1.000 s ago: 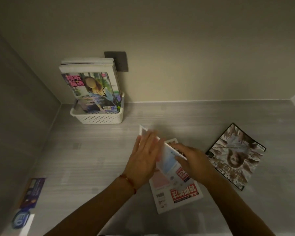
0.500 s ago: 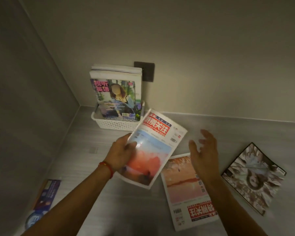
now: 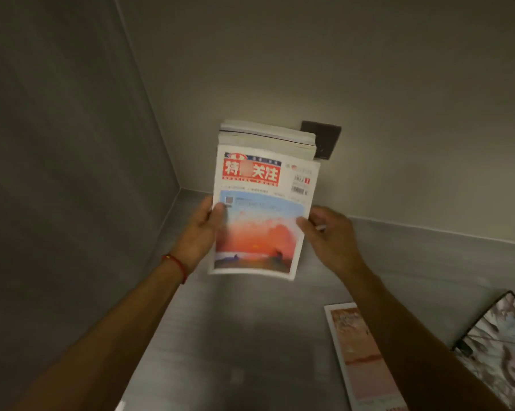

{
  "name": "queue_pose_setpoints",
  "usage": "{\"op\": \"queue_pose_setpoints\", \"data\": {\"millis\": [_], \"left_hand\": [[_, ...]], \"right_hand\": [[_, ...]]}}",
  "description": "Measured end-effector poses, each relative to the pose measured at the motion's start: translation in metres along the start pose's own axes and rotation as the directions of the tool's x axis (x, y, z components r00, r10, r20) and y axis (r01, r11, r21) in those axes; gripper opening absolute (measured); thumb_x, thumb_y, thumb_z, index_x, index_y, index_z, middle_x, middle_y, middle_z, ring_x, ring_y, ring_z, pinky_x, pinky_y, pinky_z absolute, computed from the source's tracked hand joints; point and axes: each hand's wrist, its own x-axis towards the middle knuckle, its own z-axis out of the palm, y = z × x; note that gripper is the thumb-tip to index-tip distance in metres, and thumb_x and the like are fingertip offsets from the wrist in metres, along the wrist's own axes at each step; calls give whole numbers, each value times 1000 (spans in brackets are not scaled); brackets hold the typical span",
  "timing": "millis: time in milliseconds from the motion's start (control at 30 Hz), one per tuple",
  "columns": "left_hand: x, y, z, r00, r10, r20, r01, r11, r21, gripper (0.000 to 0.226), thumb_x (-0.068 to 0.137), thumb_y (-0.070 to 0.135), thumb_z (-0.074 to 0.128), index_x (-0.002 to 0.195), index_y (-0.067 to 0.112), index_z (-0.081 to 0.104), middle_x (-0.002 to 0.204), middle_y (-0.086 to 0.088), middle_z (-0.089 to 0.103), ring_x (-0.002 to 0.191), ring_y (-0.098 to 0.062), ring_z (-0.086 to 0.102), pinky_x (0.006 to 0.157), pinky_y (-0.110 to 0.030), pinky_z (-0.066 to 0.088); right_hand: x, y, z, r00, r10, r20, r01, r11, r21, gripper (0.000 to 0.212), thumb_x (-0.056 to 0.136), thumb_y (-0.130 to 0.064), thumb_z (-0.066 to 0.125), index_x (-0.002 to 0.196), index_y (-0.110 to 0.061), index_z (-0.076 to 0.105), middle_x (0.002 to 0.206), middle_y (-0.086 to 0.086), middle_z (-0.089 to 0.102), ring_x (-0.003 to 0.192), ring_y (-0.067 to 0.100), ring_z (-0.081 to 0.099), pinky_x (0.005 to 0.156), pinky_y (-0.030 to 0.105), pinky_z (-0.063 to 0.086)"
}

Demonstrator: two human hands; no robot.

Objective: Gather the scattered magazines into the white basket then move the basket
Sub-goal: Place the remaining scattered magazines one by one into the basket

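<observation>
Grey wood-grain counter (image 3: 250, 351) runs into a corner of plain grey walls, with one dark wall plate (image 3: 324, 137) behind a stack of magazines (image 3: 265, 137) standing upright; the white basket itself is hidden behind the held cover. Three other magazines show: one sunset-cover magazine (image 3: 262, 215) held upright in the air in front of the stack, one pink-cover magazine (image 3: 360, 357) lying flat on the counter at lower right, and one dark-edged magazine (image 3: 502, 345) just beside it at the frame edge. Both forearms reach forward. The left hand (image 3: 199, 232), a red cord at its wrist, grips the held magazine's left edge, thumb over the cover. The right hand (image 3: 330, 235) touches its right edge with loosely bent fingers.
</observation>
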Motion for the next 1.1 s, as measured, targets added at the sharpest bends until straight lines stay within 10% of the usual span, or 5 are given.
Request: {"op": "queue_pose_setpoints", "data": {"millis": [300,467,700,833,1100], "left_hand": [[89,6,-35,954,253,-158,-181,912,367,26,99,40,51,106,23,68,99,4,73,86,-14,71,75,-31,61],[106,-6,-27,991,104,-87,-69,937,343,33,97,42,51,106,19,71,101,-7,75,94,-26,71,86,-47,59],[111,-5,-8,997,19,-68,6,941,338,29,98,32,52,109,15,73,110,-7,74,96,-24,69,84,-37,60],[112,-23,-9,994,-42,-99,74,934,348,29,97,26,51,99,10,75,101,-11,75,87,-22,68,67,-18,48],[128,-47,-6,978,-192,-86,209,929,307,29,97,24,52,114,14,72,116,-12,72,104,-34,68,95,-47,56]], "right_hand": [[81,-12,32,984,-9,-177,-20,986,-164,21,92,-26,65,107,-12,71,119,5,72,90,13,69,58,-9,30],[91,11,48,972,139,-191,-172,971,-167,21,93,-22,60,101,-9,74,113,6,74,90,20,71,69,5,36],[93,22,44,946,164,-280,-204,972,-120,21,94,-24,60,110,-15,73,110,3,75,84,18,70,72,5,38],[93,29,54,960,186,-207,-227,954,-197,20,93,-20,60,98,-9,76,100,7,77,79,19,69,49,-5,25],[98,32,83,917,363,-165,-370,929,-7,18,88,-8,56,92,-13,73,104,7,75,79,19,67,62,18,49]]}}
